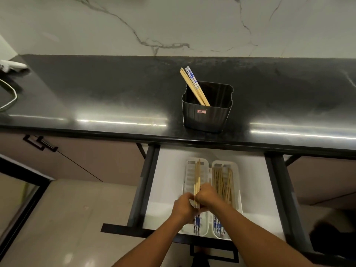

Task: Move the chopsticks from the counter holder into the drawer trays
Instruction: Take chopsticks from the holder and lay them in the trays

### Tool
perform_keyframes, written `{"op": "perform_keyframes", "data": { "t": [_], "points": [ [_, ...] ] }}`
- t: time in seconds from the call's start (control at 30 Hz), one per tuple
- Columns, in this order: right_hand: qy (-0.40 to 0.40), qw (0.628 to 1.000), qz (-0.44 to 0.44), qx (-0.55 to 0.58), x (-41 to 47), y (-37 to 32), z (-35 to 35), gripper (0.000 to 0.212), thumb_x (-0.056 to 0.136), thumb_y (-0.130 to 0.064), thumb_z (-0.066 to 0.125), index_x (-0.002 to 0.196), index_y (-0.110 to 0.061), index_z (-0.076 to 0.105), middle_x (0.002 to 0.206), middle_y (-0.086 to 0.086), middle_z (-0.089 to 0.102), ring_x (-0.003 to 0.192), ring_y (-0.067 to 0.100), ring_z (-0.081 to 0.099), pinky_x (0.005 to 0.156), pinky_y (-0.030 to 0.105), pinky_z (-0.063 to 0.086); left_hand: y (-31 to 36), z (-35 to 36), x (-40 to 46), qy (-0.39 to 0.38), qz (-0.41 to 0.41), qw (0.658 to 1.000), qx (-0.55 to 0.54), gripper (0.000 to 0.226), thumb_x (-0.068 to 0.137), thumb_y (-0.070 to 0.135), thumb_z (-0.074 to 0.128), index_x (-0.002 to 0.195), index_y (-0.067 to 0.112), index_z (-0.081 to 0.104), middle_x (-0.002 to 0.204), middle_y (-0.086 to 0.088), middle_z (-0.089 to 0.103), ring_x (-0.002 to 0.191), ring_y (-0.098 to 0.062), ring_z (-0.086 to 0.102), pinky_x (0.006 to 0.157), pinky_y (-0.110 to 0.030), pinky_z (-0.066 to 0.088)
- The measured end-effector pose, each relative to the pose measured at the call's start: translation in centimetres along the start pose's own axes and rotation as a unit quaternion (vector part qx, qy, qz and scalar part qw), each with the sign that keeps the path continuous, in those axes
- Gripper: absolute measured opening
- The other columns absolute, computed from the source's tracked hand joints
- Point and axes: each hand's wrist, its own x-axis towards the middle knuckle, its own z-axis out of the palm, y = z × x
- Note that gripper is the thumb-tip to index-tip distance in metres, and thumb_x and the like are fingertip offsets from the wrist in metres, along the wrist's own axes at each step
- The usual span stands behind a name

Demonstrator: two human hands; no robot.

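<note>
A black holder stands on the dark counter with a few chopsticks leaning to its left. Below it the drawer is pulled out, with two white trays side by side. Over the left tray my left hand and my right hand together grip a bundle of wooden chopsticks, tips pointing away from me and blue-patterned ends toward me. Several chopsticks lie in the right tray.
The black counter runs across the view under a white marble wall. A white cable and object lie at the far left. Cabinet handles sit left of the drawer. Pale floor tiles show below.
</note>
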Motion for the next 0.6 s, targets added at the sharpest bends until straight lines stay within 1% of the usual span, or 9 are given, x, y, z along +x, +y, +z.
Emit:
{"op": "perform_keyframes", "data": {
  "t": [0.07,0.1,0.2,0.27,0.33,0.4,0.5,0.57,0.6],
  "points": [
    [0.004,0.999,0.001,-0.052,0.0,-0.5,0.1,0.003,0.086,-0.007,0.06,0.086,-0.007,0.057,0.086,0.01,0.062,0.084,0.025,0.066,0.049,0.028,0.048,0.1,0.1,0.7,0.014,0.003,0.999,0.051,0.045,0.076,0.033,0.077,0.114,0.015,0.061,0.11,-0.009,0.069,0.099,-0.027,0.067,0.081,-0.033,0.056],
    [0.005,0.997,0.0,-0.072,0.2,-0.7,0.3,0.008,0.087,-0.008,0.06,0.082,-0.008,0.054,0.086,0.01,0.058,0.086,0.026,0.065,0.05,0.027,0.045,0.1,0.2,1.0,0.019,0.003,0.997,0.072,0.046,0.076,0.035,0.077,0.114,0.014,0.061,0.112,-0.009,0.069,0.102,-0.027,0.065,0.083,-0.031,0.052],
    [-0.003,0.997,0.012,-0.074,0.7,-0.8,0.7,0.021,0.088,-0.005,0.057,0.07,-0.008,0.047,0.085,0.011,0.056,0.098,0.029,0.067,0.072,0.031,0.054,0.1,0.5,1.8,0.022,-0.008,0.995,0.093,0.034,0.079,0.032,0.074,0.105,0.016,0.059,0.113,-0.009,0.069,0.103,-0.027,0.064,0.082,-0.03,0.049],
    [-0.019,0.999,0.026,-0.042,1.1,-0.6,0.8,0.022,0.088,-0.004,0.055,0.069,-0.009,0.045,0.078,0.011,0.054,0.095,0.03,0.066,0.078,0.034,0.054,0.2,0.7,1.9,0.022,-0.013,0.995,0.098,0.027,0.081,0.027,0.071,0.1,0.018,0.055,0.113,-0.01,0.068,0.095,-0.024,0.063,0.08,-0.03,0.048],
    [-0.044,0.998,0.037,-0.012,1.4,-0.4,1.0,0.025,0.089,-0.003,0.05,0.067,-0.009,0.044,0.07,0.009,0.049,0.087,0.028,0.061,0.072,0.032,0.051,0.1,1.0,2.1,0.023,-0.024,0.996,0.087,0.026,0.083,0.019,0.067,0.105,0.015,0.055,0.115,-0.011,0.067,0.092,-0.024,0.062,0.081,-0.032,0.053],
    [-0.064,0.997,0.041,0.022,1.6,-0.3,1.2,0.023,0.09,-0.003,0.046,0.069,-0.009,0.046,0.068,0.009,0.046,0.073,0.024,0.056,0.067,0.032,0.047,0.0,1.2,2.3,0.019,-0.036,0.996,0.085,0.032,0.085,0.014,0.062,0.116,0.011,0.055,0.119,-0.013,0.065,0.102,-0.029,0.064,0.086,-0.039,0.055],
    [-0.074,0.995,0.047,0.053,1.1,-0.3,0.6,0.02,0.09,-0.006,0.046,0.071,-0.011,0.047,0.062,0.007,0.04,0.05,0.017,0.036,0.05,0.028,0.038,-0.3,1.1,2.4,0.012,-0.03,0.993,0.113,0.038,0.091,0.013,0.052,0.129,0.01,0.05,0.127,-0.013,0.06,0.115,-0.03,0.059,0.093,-0.035,0.05],
    [-0.073,0.996,0.034,0.049,0.8,-0.3,0.1,0.028,0.088,0.0,0.047,0.063,-0.011,0.043,0.057,0.006,0.037,0.048,0.016,0.034,0.046,0.028,0.033,-0.2,1.0,2.2,0.011,-0.036,0.993,0.11,0.033,0.093,0.01,0.048,0.125,0.009,0.052,0.125,-0.013,0.061,0.113,-0.029,0.06,0.091,-0.033,0.05],
    [-0.068,0.996,0.029,0.054,0.7,-0.4,-0.3,0.031,0.088,0.004,0.046,0.061,-0.01,0.042,0.056,0.007,0.038,0.048,0.017,0.036,0.046,0.027,0.032,0.0,0.8,2.0,0.012,-0.035,0.994,0.099,0.026,0.093,0.008,0.046,0.116,0.01,0.057,0.12,-0.014,0.063,0.107,-0.029,0.062,0.09,-0.034,0.052]
  ]
}}
